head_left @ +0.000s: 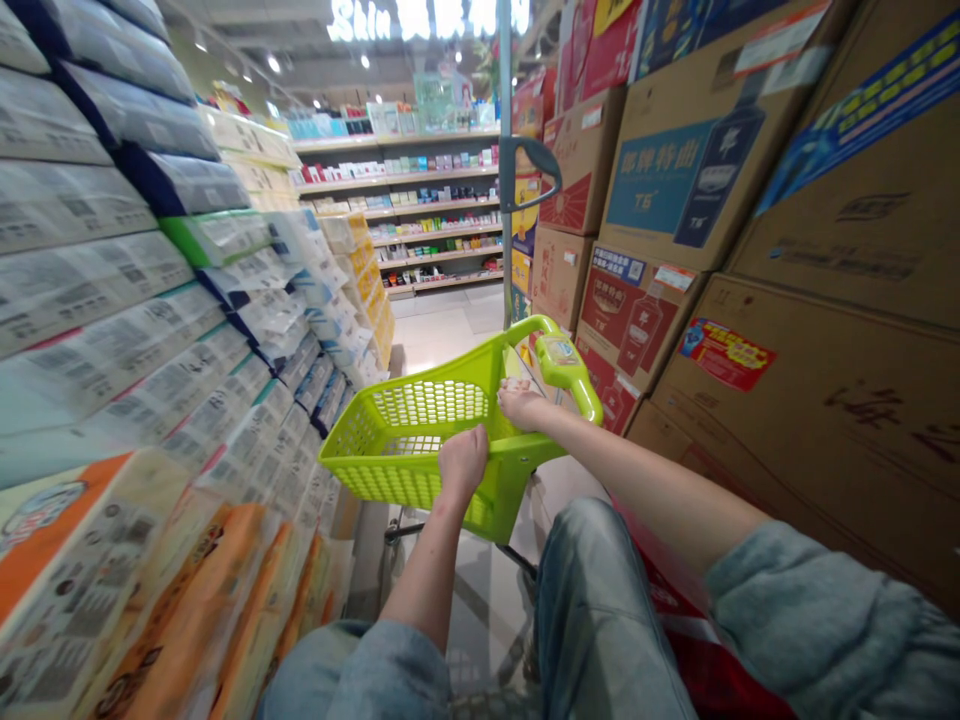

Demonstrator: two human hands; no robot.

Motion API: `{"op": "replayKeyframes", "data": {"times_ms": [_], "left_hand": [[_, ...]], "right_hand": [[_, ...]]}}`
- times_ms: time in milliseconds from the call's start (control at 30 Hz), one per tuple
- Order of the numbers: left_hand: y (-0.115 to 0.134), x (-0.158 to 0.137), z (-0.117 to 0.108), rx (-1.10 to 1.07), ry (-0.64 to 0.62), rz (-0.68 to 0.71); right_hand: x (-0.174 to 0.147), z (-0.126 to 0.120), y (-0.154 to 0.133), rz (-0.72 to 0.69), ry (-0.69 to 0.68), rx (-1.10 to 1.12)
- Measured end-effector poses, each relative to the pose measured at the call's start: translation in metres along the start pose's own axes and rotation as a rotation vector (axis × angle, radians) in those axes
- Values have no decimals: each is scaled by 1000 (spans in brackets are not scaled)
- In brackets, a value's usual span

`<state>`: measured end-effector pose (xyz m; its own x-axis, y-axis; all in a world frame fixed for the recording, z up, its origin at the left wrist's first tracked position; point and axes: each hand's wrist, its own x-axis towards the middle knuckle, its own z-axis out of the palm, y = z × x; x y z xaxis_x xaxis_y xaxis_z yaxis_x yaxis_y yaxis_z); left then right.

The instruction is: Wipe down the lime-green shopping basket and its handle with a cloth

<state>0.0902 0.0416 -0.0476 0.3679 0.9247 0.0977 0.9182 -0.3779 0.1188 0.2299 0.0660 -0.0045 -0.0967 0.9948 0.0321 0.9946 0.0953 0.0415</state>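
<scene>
Our left hand (463, 462) wraps over the side rim of the green cart (397, 478); our right hand (523, 407) curls near its handle, its grip unclear. The cart stands on the floor (450, 328) between wrapped packs (75, 285) at left and cardboard boxes (832, 410) at right.

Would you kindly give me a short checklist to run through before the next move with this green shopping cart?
1. Left hand on the green basket: ok; it is closed at the rim of the side nearer the camera.
2. Right hand gripping firmly: cannot tell; it is at the basket's rear end, fingers partly hidden.
3. Push handle held: not ok; neither hand grips it.
4. Basket apart from the wrapped packs on the left: cannot tell; its front corner looks close.
5. Floor ahead in view: ok; pale tiles show toward the shelves.
</scene>
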Motion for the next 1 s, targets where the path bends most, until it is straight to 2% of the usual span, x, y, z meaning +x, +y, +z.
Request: {"op": "replayKeyframes", "data": {"times_ms": [200, 267, 433, 567, 667, 800, 900, 1000], "left_hand": [[-1, 0, -1, 27, 5, 25], [-1, 1, -1, 46, -2, 23], [0, 4, -1, 78, -35, 34], [-2, 7, 0, 78, -28, 35], [-2, 11, -1, 54, -14, 30], [-1, 15, -3, 30, -21, 17], [-1, 17, -2, 32, -7, 27], [-1, 18, -1, 32, 6, 31]], "right_hand": [[-11, -11, 1, 138, 30, 23], [-17, -19, 2, 169, 80, 52], [-47, -41, 6, 278, 390, 226], [-85, -53, 12, 373, 555, 312], [-104, -44, 13, 277, 645, 265], [-107, -9, 3, 129, 586, 106], [-100, 11, -7, 193, 555, 8], [-91, 15, -13, 244, 521, -46]]}}
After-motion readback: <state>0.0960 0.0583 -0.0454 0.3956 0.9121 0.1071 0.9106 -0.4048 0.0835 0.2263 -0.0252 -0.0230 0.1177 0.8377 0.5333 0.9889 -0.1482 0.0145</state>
